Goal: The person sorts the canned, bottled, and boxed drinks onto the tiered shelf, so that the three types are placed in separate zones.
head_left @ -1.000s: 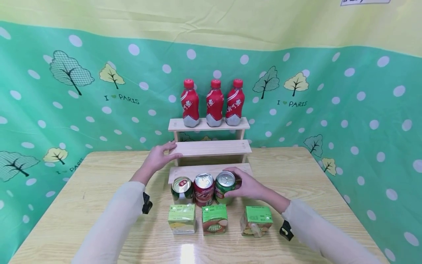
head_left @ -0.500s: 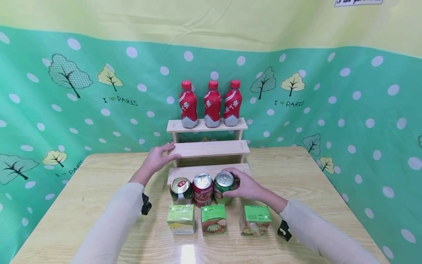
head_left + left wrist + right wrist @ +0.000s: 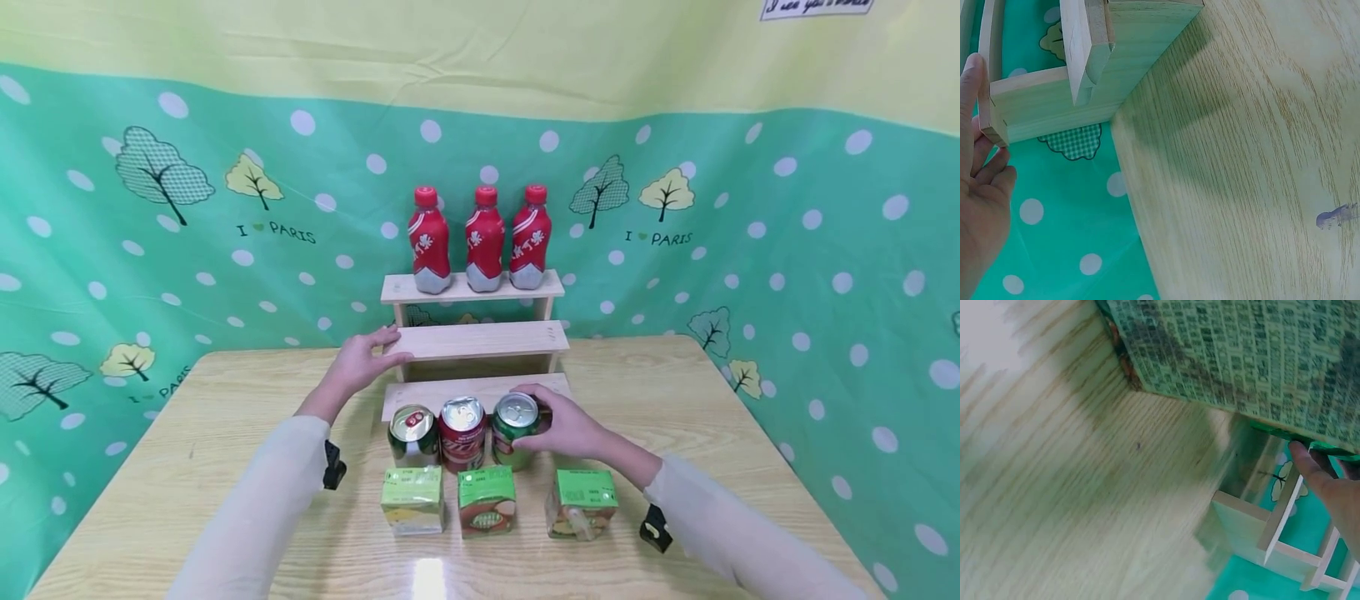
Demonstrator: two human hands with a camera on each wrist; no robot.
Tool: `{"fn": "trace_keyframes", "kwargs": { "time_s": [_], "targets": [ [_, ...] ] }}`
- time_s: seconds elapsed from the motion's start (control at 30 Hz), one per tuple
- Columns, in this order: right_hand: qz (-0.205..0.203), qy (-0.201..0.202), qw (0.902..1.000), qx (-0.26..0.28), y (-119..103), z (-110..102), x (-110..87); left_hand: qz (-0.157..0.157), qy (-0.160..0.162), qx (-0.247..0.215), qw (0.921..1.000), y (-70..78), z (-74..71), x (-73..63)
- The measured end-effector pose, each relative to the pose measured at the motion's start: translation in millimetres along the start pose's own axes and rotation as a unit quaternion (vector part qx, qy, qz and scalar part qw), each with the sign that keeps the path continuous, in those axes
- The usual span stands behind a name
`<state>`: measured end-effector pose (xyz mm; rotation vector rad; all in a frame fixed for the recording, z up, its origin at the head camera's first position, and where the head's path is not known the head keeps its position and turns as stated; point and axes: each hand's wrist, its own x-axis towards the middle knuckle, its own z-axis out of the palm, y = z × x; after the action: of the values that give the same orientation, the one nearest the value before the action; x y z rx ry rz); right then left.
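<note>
A stepped wooden rack (image 3: 483, 340) stands at the back of the table. My left hand (image 3: 356, 362) holds the left end of its middle board; the left wrist view shows the thumb on one side and the fingers (image 3: 994, 167) bent round the other. In front of the lowest board three drink cans stand upright in a row. My right hand (image 3: 567, 425) grips the rightmost, a green can (image 3: 516, 410), thumb in front and fingers behind. Beside it are a red can (image 3: 462, 442) and a dark green can (image 3: 413, 442).
Three red bottles (image 3: 485, 250) stand on the top board. Three small green-topped juice cartons, left (image 3: 413, 500), middle (image 3: 487, 502) and right (image 3: 582, 503), stand before the cans. The right carton's printed side (image 3: 1241, 356) looms large in the right wrist view. A patterned cloth (image 3: 262, 275) hangs behind the table.
The green can in my right hand has shifted slightly right, leaving a narrow gap from the red can. My left hand stays on the rack; the head view has tilted a little.
</note>
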<state>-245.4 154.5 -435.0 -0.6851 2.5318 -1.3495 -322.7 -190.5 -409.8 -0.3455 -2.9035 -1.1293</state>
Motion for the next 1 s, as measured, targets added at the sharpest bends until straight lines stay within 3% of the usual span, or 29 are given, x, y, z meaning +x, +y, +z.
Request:
{"fn": "trace_keyframes", "kwargs": {
  "time_s": [0.17,0.47,1.0],
  "targets": [
    [0.004,-0.005,0.9999,-0.013,-6.5,-5.9,-4.6,-0.002,-0.001,-0.001,1.0000,-1.7,0.7,0.4],
    [0.000,0.000,0.9999,0.014,-26.6,-25.6,-7.6,0.007,0.005,0.004,1.0000,-5.7,2.2,3.9],
    [0.002,0.036,0.9993,-0.011,-90.0,-54.7,9.4,0.012,0.005,0.003,0.9999,-6.6,0.9,3.0]
  ]
}}
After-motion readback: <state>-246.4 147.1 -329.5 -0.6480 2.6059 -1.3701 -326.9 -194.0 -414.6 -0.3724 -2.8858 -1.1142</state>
